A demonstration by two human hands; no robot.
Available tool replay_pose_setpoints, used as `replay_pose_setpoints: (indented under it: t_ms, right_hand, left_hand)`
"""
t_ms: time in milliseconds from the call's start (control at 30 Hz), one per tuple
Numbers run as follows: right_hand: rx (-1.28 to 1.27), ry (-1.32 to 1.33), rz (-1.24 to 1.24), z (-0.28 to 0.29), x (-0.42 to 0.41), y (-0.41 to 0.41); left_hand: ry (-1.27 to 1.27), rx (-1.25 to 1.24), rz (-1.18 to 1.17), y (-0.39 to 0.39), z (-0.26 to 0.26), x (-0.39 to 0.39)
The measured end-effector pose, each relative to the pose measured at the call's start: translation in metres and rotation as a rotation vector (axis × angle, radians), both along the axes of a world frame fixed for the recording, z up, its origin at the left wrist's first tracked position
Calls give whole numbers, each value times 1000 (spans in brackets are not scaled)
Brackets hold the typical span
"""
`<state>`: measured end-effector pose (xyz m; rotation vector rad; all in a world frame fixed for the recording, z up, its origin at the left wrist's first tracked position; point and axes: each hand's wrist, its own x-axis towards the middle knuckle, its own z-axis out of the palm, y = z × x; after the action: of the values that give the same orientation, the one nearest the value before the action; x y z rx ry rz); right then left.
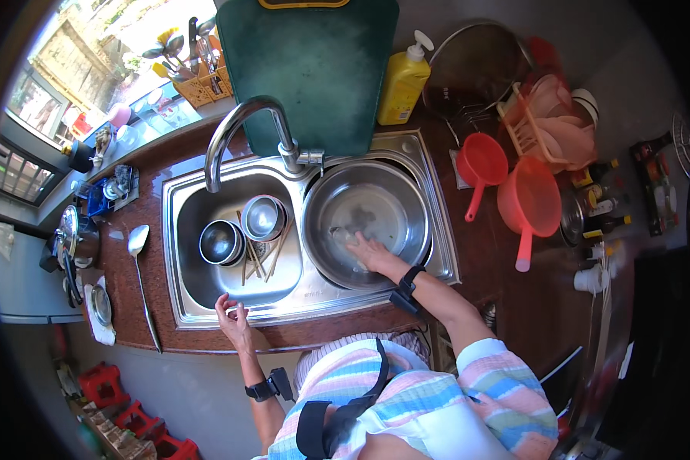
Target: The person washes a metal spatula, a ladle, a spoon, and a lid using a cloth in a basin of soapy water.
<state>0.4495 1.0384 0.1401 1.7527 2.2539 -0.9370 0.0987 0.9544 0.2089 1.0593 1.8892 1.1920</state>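
My right hand [369, 253] reaches into a wide stainless steel basin [402, 215] set over the right sink bowl. Its fingers are spread near the basin's bottom, beside a pale, translucent thing in shallow water that I cannot make out clearly. My left hand [233, 322] hovers empty at the front rim of the left sink bowl [198, 287], fingers apart and curled. Inside that left bowl stand two stacks of metal bowls, a dark-looking stack [218, 242] and a brighter one [261, 218]. Several wooden chopsticks [274, 256] lie beside and between them, near a round scourer [259, 249].
A chrome faucet [247, 106] arches over the left bowl; a green cutting board [310, 75] stands behind. A yellow pump bottle [403, 86], red dippers [483, 161] and a dish rack [552, 126] are at right. A metal spatula [142, 276] and a pressure cooker [80, 236] are at left.
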Motion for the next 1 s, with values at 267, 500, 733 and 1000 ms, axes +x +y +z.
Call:
replay_pose_setpoints:
  t_ms: [267,500,733,1000]
  right_hand:
    - [13,334,-114,6,50,17]
    - [-553,1384,-1004,41,78,11]
    - [-496,1614,-1138,33,74,10]
    - [-457,1392,-1076,70,57,18]
  left_hand:
    - [-6,42,140,-14,-5,4]
    - [-47,35,122,-4,-1,38]
    - [-35,48,0,14,16,59]
    - [-79,236,-648,104,228,87]
